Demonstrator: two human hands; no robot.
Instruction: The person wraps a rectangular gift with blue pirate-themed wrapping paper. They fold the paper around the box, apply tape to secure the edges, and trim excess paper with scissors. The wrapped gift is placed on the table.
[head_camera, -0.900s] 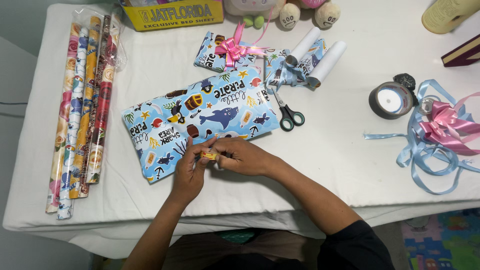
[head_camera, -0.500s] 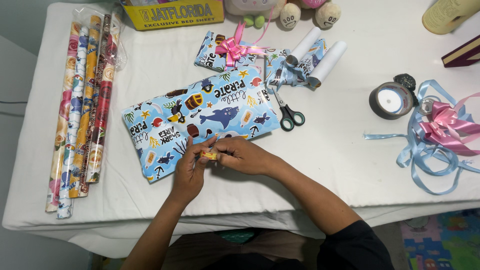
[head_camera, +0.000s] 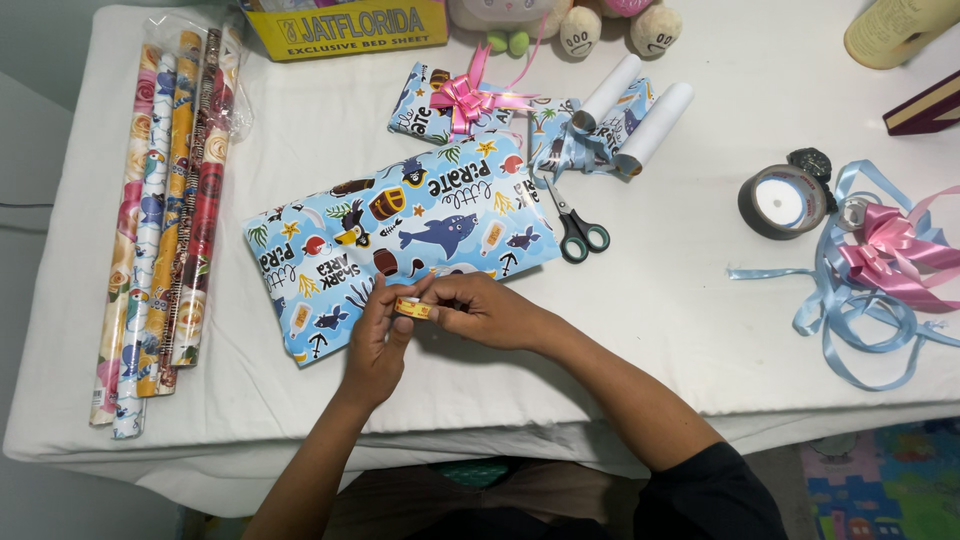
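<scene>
While both hands met over the near edge of the worktop (head_camera: 700, 330), a small yellow tape roll (head_camera: 413, 307) sat pinched between them. The left hand (head_camera: 378, 345) closed its fingertips on the roll from the left, and the right hand (head_camera: 487, 312) gripped it from the right, thumb and forefinger tight on its rim. The roll hung just above the near edge of a large parcel wrapped in blue pirate-print paper (head_camera: 400, 235), which lay at an angle across the middle of the white-covered worktop.

Just beyond the parcel's right corner lay scissors with dark green handles (head_camera: 574, 228), blades pointing toward the far edge. Farther back stood a smaller wrapped gift with a pink bow (head_camera: 455, 102), and beside it a part-unrolled roll of the same blue paper (head_camera: 625, 120). Along the left edge lay a bundle of floral wrapping-paper rolls in a clear sleeve (head_camera: 165, 215). Toward the right edge sat a wide roll of grey tape (head_camera: 781, 200), with a tangle of light blue ribbon (head_camera: 850, 320) and a pink ribbon bow (head_camera: 895, 250) beside it. A yellow box (head_camera: 350, 27) and plush toys (head_camera: 600, 25) lined the far edge.
</scene>
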